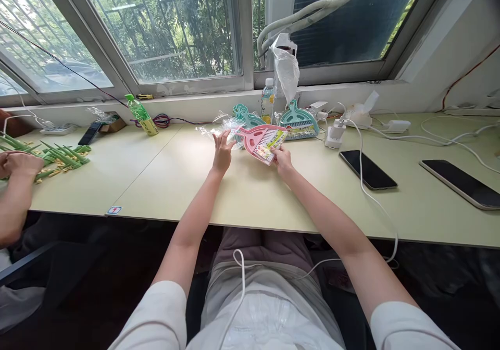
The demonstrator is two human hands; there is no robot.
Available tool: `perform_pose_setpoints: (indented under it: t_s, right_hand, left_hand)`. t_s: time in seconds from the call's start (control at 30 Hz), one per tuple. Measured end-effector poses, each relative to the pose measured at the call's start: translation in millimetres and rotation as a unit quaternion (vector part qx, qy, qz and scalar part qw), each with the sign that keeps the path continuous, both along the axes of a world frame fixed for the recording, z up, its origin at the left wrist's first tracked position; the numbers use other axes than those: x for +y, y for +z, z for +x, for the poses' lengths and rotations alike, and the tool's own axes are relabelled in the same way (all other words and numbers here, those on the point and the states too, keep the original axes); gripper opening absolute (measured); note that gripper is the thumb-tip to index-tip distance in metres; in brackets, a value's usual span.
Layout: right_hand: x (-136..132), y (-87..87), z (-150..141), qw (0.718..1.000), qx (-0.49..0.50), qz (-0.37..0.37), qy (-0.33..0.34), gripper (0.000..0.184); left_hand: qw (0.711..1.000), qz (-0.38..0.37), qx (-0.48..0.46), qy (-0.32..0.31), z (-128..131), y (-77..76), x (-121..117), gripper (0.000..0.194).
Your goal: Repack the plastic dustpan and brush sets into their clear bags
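A pink mini dustpan and brush set (255, 137) with a printed label card is tilted above the table, its wide end toward the right. My right hand (282, 161) pinches the lower right edge of this set at the card. Close to its handle end, my left hand (222, 152) is raised with fingers stretched and apart, beside crinkled clear plastic wrap (209, 131). Whether the left fingertips touch the handle or wrap is hard to tell. Behind stand a green dustpan set (300, 121) and more green dustpans (248, 114), partly hidden by the pink one.
Bottles (267, 100) (141, 114) stand near the window. A white charger (335, 133), cables and two phones (367, 169) (463, 183) lie right. At far left, another person's hand (21, 165) rests by green strips (64, 154). A white cable crosses the table edge.
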State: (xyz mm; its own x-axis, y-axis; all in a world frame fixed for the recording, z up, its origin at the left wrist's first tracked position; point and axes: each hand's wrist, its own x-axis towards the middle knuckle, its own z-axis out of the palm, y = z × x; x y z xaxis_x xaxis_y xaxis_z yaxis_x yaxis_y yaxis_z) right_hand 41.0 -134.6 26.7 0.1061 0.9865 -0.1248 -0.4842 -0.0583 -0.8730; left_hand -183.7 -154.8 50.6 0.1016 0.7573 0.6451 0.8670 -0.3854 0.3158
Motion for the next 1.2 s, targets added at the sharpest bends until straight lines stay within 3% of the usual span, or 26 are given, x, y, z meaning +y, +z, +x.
perform_pose_setpoints:
  t_s: [0.2, 0.37, 0.47, 0.53, 0.6, 0.67, 0.73, 0.8, 0.87, 1.03, 1.2]
  right_hand:
    - [-6.4, 4.7, -7.4, 0.996, 0.0, 0.02, 0.085, 0.018]
    - [-6.2, 4.8, -7.0, 0.996, 0.021, 0.041, 0.08, 0.021]
    - [-4.2, 6.0, -4.4, 0.997, 0.041, 0.049, 0.052, 0.021]
    - [-3.7, 7.4, -2.7, 0.996, 0.052, 0.059, 0.035, 0.022]
    - [-4.3, 9.3, -1.4, 0.996, 0.053, 0.072, 0.028, 0.024]
    - [-5.8, 11.1, -0.8, 0.995, 0.045, 0.083, 0.028, 0.025]
    - [-7.7, 12.3, -1.3, 0.995, 0.036, 0.086, 0.032, 0.027]
    - [-9.5, 12.4, -3.2, 0.995, 0.026, 0.087, 0.043, 0.029]
    - [-10.7, 11.1, -6.4, 0.994, 0.015, 0.091, 0.059, 0.032]
    - [-9.0, 4.9, -13.4, 0.995, 0.021, 0.077, 0.065, 0.031]
    - [-3.0, 2.7, -10.2, 0.997, 0.042, 0.056, 0.023, 0.026]
  left_hand:
    - [0.999, 0.022, -0.017, -0.035, 5.0, 1.9, -3.1, 0.053]
    - [0.998, 0.038, 0.014, -0.05, 14.8, 5.5, -14.4, 0.048]
    - [0.994, 0.088, -0.042, 0.045, 15.1, 10.9, -19.7, 0.051]
    - [0.968, 0.134, -0.151, 0.151, 10.0, 16.4, -17.1, 0.059]
    - [0.936, 0.13, -0.264, 0.191, 3.0, 22.1, -9.5, 0.061]
    - [0.931, 0.04, -0.34, 0.127, -1.6, 26.2, -0.3, 0.062]
    - [0.919, -0.085, -0.384, 0.003, -0.8, 27.6, 6.6, 0.061]
    - [0.88, -0.165, -0.433, -0.108, 5.5, 26.5, 8.9, 0.058]
    - [0.827, -0.184, -0.501, -0.176, 14.5, 23.7, 7.1, 0.05]
    - [0.713, -0.232, -0.612, -0.25, 31.3, 13.6, -0.5, 0.024]
    - [0.674, -0.351, -0.587, -0.28, 39.8, 6.2, -6.0, 0.017]
